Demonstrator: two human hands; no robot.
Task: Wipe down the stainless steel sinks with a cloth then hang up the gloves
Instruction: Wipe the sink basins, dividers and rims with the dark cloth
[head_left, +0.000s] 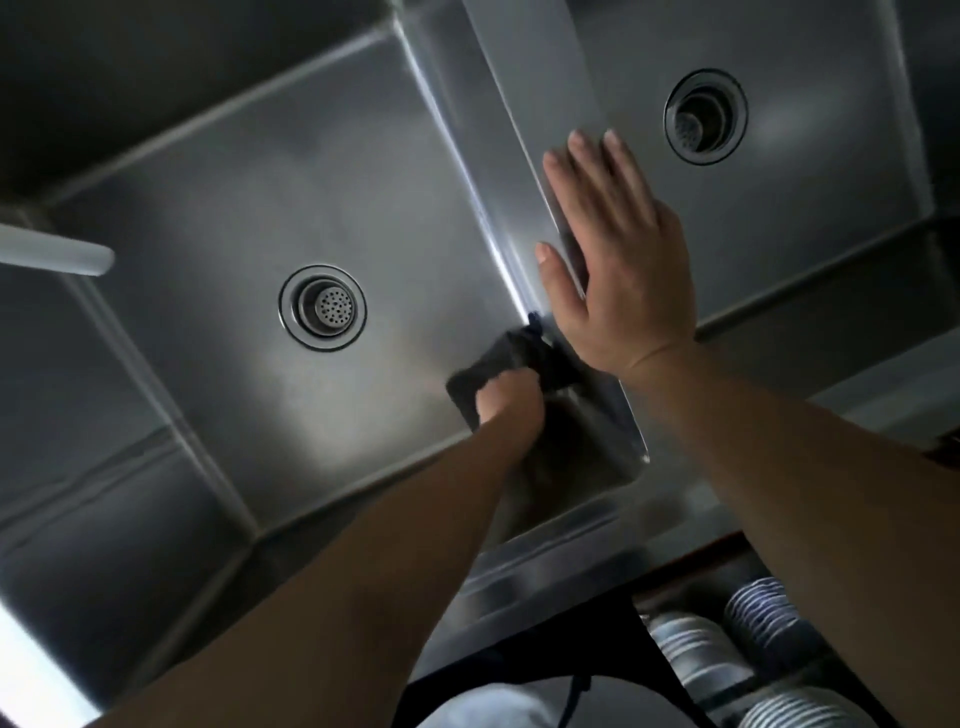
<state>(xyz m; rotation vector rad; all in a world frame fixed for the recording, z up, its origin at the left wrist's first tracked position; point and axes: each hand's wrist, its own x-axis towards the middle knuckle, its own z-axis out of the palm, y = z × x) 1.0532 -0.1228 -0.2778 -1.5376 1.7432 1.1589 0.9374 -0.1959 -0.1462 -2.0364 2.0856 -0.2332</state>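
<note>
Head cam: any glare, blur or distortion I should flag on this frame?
Head view: wide-angle bending shows in the sink edges and the tilted horizon; soft glare patches lie on the left basin floor and along the divider; the dark cloth and left hand are smeared by motion; the right hand is sharper; blown-out white sits at the lower left corner.

White spout-like tube (57, 254) was seen at left edge of frame, pointing right, its far end cut off by edge. Stacks of white plates with dark stripes (727, 654) were seen at lower right, stored on shelf below counter edge. Pale garment (483, 706) was seen at bottom centre, with dark cord (576, 691) hanging across it.
</note>
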